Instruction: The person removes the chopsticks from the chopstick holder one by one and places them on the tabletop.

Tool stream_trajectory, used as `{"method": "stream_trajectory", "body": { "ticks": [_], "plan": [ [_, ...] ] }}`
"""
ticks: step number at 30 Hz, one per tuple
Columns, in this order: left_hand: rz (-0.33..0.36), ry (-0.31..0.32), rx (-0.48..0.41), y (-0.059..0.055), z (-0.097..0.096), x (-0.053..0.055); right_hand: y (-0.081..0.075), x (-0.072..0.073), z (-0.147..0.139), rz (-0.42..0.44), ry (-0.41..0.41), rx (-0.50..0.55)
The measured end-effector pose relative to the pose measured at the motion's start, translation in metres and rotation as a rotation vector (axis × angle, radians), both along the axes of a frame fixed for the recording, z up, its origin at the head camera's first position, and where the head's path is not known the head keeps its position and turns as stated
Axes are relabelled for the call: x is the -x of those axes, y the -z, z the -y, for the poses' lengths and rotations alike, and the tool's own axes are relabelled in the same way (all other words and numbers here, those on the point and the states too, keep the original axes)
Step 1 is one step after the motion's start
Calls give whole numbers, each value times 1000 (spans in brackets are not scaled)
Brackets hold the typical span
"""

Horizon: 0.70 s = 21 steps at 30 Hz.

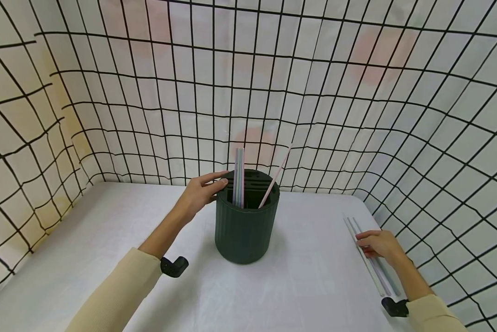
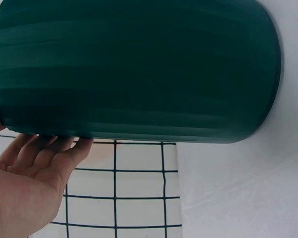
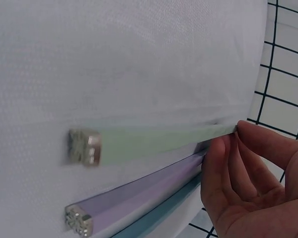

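A dark green ribbed utensil holder (image 1: 244,235) stands upright on the table, its top partly divided by slats. My left hand (image 1: 198,196) holds its left rim, thumb on top and fingers against the side in the left wrist view. Several pastel chopsticks (image 1: 239,177) stand bunched in the holder, and one pink chopstick (image 1: 275,180) leans right. At the far right, my right hand (image 1: 379,246) pinches a pale green chopstick (image 3: 139,144) with a silver end cap between thumb and fingers. Beside it lie a purple chopstick (image 3: 134,198) and a teal chopstick (image 3: 161,206).
A white cloth covers the table (image 1: 306,276). Black wire grid panels (image 1: 182,101) rise at the back and on both sides, the right one close to my right hand and forearm. Each wrist carries a black camera (image 1: 174,267).
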<state>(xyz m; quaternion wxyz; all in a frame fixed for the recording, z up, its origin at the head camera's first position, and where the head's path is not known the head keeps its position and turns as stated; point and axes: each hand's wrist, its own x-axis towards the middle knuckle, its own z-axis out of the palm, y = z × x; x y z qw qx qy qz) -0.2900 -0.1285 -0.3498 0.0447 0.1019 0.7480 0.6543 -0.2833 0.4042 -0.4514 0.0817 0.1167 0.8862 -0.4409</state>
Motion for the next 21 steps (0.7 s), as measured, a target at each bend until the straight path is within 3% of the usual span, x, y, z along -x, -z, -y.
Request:
{"method": "stream_trajectory", "body": {
  "ticks": [21],
  "plan": [
    [-4, -2, -8, 1, 1, 0, 2, 1, -2, 19, -1, 10]
  ]
}}
